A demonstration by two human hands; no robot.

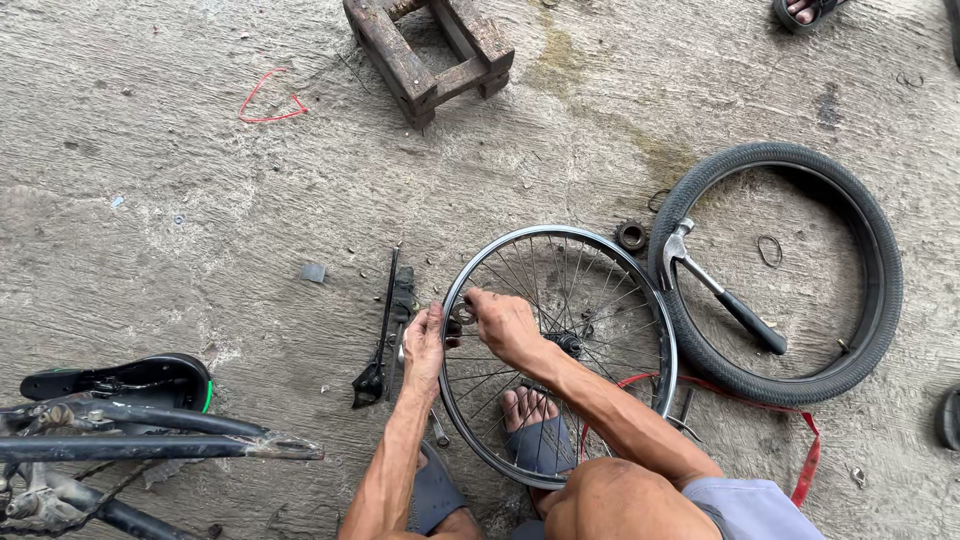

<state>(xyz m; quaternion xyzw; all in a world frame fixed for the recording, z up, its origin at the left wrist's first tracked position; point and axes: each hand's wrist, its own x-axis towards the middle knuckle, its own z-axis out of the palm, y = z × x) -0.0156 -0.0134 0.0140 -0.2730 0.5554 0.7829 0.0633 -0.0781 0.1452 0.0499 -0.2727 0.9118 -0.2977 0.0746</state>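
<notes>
Two hands (pixel 470 330) pinching one wheel rim (pixel 655 330), one tyre (pixel 885 290), one hammer (pixel 720 290)

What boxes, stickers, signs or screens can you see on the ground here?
None: no package, label, sign or screen shows. On the concrete lie only a bare wheel rim that both hands work on, a black tyre, a hammer and a wooden stool.

Bicycle repair yard: concrete floor (pixel 200 200), tyre (pixel 880 300), hammer (pixel 720 290)
</notes>
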